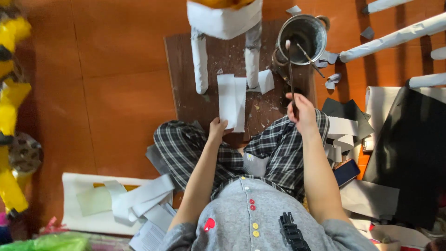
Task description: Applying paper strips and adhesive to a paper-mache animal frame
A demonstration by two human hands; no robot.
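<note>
Left hand pinches the near end of a white paper strip, fingers closed on it, strip lying flat on the dark board near its front edge, between the two paper-wrapped legs of a figure standing at the board's back edge. Loose strip piece sits just beside the right-side leg. Right hand is closed round a long thin brush, gripped low on the handle, tip up and over the metal pot at the board's back right corner; a second stick leans in the pot. Person sits cross-legged in plaid trousers, knees against the board's front edge. Judgement on doing this well: keep the strip pinned flat by its end so it doesn't curl, load the brush lightly and wipe excess on the pot rim, coat evenly end to end, avoid drips on the board. Off the board: yellow paper shapes far left on the floor, white sheets near left, paper rolls and black sheet right, phone by the right knee.
</note>
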